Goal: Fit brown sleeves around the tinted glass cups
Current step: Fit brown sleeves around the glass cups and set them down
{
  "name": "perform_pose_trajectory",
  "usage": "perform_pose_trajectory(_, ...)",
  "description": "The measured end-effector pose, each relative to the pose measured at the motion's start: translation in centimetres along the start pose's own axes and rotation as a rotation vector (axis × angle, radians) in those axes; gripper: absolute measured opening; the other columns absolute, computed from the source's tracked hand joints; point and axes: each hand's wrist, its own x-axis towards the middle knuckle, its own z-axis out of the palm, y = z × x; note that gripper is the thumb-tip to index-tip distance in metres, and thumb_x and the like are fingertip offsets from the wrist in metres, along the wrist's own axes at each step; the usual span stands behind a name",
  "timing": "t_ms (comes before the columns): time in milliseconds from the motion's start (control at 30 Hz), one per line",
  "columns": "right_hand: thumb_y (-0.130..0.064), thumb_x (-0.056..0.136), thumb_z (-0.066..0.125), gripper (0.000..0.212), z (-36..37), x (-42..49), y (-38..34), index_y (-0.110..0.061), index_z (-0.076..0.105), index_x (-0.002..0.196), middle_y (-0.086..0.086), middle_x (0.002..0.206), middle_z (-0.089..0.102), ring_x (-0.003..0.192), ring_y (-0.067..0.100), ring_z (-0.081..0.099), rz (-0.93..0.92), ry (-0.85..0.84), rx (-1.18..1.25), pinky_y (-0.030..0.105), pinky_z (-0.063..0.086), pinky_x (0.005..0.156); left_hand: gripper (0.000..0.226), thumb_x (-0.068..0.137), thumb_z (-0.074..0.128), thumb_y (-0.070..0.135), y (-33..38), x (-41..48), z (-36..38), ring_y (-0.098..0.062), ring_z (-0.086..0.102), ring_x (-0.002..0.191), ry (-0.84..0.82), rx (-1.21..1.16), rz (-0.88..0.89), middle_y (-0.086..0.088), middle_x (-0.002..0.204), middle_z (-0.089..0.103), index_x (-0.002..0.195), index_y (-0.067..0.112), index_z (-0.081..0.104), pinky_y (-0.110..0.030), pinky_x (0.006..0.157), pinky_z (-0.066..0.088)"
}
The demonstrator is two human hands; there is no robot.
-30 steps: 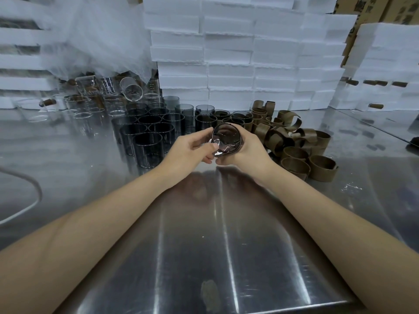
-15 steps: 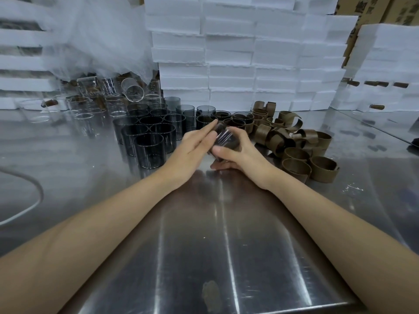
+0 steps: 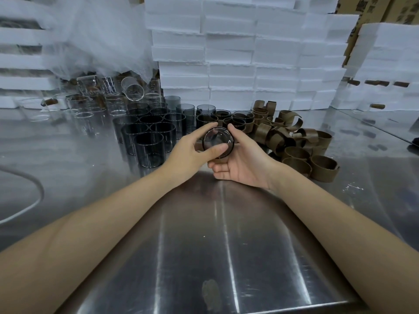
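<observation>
Fingers of the left hand [image 3: 190,152] and right hand [image 3: 244,164] curl round a tinted glass cup [image 3: 215,139], tipped sideways above the desk [image 3: 204,245].

The tinted glass cup [image 3: 215,141] between the left hand [image 3: 192,152] and the right hand [image 3: 242,164] is smooth, glossy smoke-grey glass, like the tinted cups [image 3: 149,150] standing just beyond the left hand. Under both hands the steel table [image 3: 204,245] is brushed and shiny, streaked with reflections, while the brown sleeves [image 3: 322,168] heaped beside the right hand look matt and papery. Far beyond the hands, the white foam blocks [image 3: 229,53] are dull and grainy with ragged edges.
</observation>
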Motion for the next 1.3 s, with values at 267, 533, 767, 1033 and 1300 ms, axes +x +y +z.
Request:
perform_pose_trajectory(267, -0.062, 0.095, 0.031, 0.057, 0.06, -0.25, -0.24, -0.01, 0.055, 0.098, 0.01, 0.066, 0.056, 0.05, 0.014, 0.052, 0.055, 0.04, -0.027, 0.026, 0.048, 0.054, 0.021, 0.1, 0.052, 0.027, -0.1, 0.1, 0.01, -0.002, 0.063, 0.073, 0.067, -0.032, 0.013, 0.01, 0.095, 0.069, 0.119, 0.031, 0.063, -0.023, 0.063, 0.056)
perform_pose_trajectory(533, -0.054, 0.095, 0.038, 0.046, 0.14, -0.32, -0.15, -0.01, 0.051, 0.1, 0.008, 0.066, 0.055, 0.051, 0.014, 0.051, 0.061, 0.042, 0.042, 0.025, 0.047, 0.052, 0.045, 0.097, 0.029, 0.049, -0.17, -0.21, 0.15, -0.019, 0.065, 0.102, 0.007, -0.085, 0.0, 0.0, 0.109, 0.069, 0.123, 0.026, 0.058, -0.032, 0.075, 0.058)
perform_pose_trajectory(767, -0.051, 0.087, 0.051, 0.049, -0.1, -0.26, 0.14, -0.01, 0.047, 0.114, 0.005, 0.069, 0.056, 0.059, 0.014, 0.054, 0.07, -0.025, 0.15, 0.028, 0.05, 0.056, 0.039, 0.072, 0.076, 0.051, -0.16, -0.14, 0.04, 0.005, 0.063, 0.097, 0.029, 0.046, 0.012, 0.027, 0.098, 0.067, 0.105, 0.046, 0.057, -0.013, 0.088, 0.047)
perform_pose_trajectory(1033, -0.051, 0.089, 0.048, 0.044, 0.07, -0.38, 0.21, -0.011, 0.056, 0.105, 0.009, 0.09, 0.061, 0.08, 0.017, 0.061, 0.102, -0.024, 0.156, 0.029, 0.056, 0.065, 0.01, 0.098, 0.052, 0.042, -0.38, 0.02, 0.21, -0.001, 0.061, 0.082, 0.092, 0.097, 0.016, 0.016, 0.085, 0.068, 0.098, 0.039, 0.062, -0.019, 0.079, 0.047)
perform_pose_trajectory(1300, -0.048, 0.092, 0.044, 0.042, 0.15, -0.58, 0.13, -0.011, 0.058, 0.106, 0.015, 0.082, 0.063, 0.076, 0.019, 0.063, 0.123, -0.026, 0.129, 0.03, 0.057, 0.067, 0.046, 0.097, 0.03, 0.053, -0.07, -0.19, -0.11, -0.005, 0.066, 0.087, 0.058, -0.001, -0.034, 0.007, 0.095, 0.071, 0.109, 0.025, 0.065, -0.017, 0.072, 0.047)
